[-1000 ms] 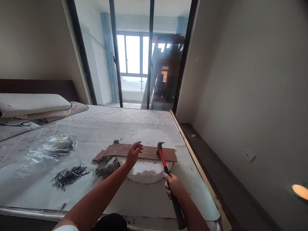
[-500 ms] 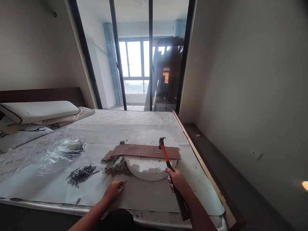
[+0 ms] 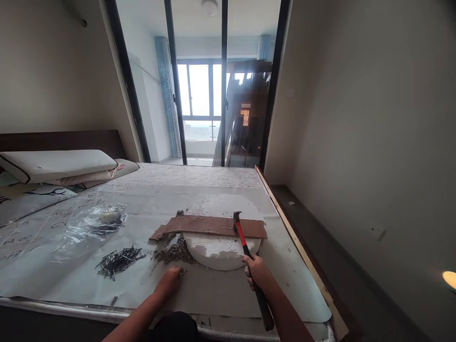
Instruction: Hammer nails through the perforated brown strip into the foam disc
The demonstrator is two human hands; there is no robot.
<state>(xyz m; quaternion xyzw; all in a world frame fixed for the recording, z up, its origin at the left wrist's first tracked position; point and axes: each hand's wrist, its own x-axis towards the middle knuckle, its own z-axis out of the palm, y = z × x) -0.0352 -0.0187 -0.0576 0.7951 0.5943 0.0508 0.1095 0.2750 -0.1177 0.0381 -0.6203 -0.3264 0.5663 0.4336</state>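
My right hand (image 3: 255,274) grips the red and black handle of a hammer (image 3: 242,240); its head rests on a brown wooden strip (image 3: 210,226) full of holes and nails. The strip lies across a white round foam block (image 3: 221,240). My left hand (image 3: 170,280) is low on the paper sheet near the bed's front edge, fingers pinched on a small nail, just in front of a heap of grey rubble (image 3: 173,253).
A pile of loose nails (image 3: 119,259) lies left of the rubble, with a crumpled clear plastic bag (image 3: 96,220) behind it. Pillows (image 3: 57,166) are stacked at the far left. A wooden bed edge (image 3: 295,247) runs along the right, beside a dark floor gap.
My left hand left the wooden strip, came back to the paper near the front edge and pinched a nail. The hammer head stays on the strip.
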